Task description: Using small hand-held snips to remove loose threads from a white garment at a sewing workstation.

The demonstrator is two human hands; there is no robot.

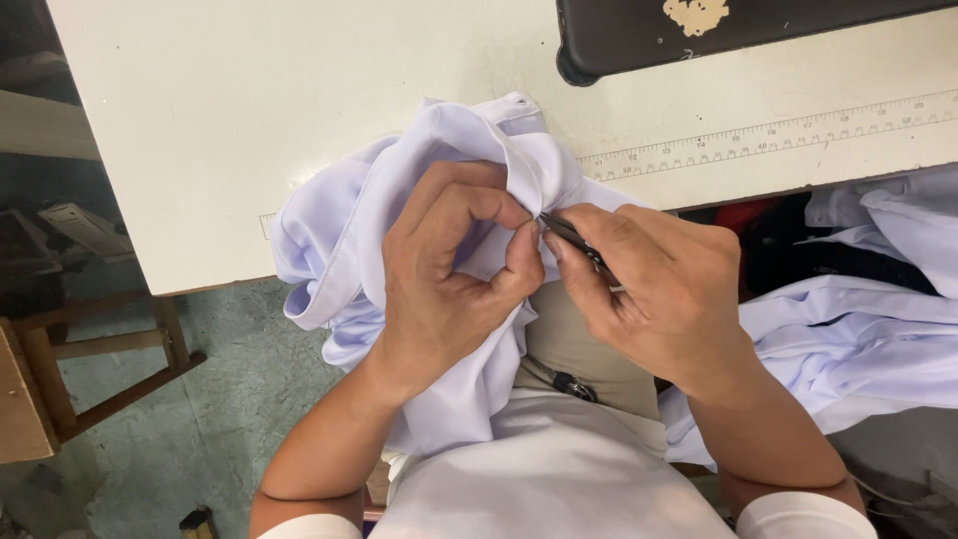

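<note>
At table edge (200,269): left hand (454,269) pinching bunched white fabric (339,230), right hand (664,294) fingers closed around dark snips (574,240).

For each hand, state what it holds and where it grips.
Left hand pinches a fold of the white garment; right hand grips a small dark tool along its shaft.

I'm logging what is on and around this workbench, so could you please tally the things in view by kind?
Hands: 2, the left hand and the right hand
Pale lilac garments: 2, the bunched garment being held and a heap to the right
Small dark metal tool: 1
White table with printed ruler: 1
Black machine base: 1
Total: 7
</note>
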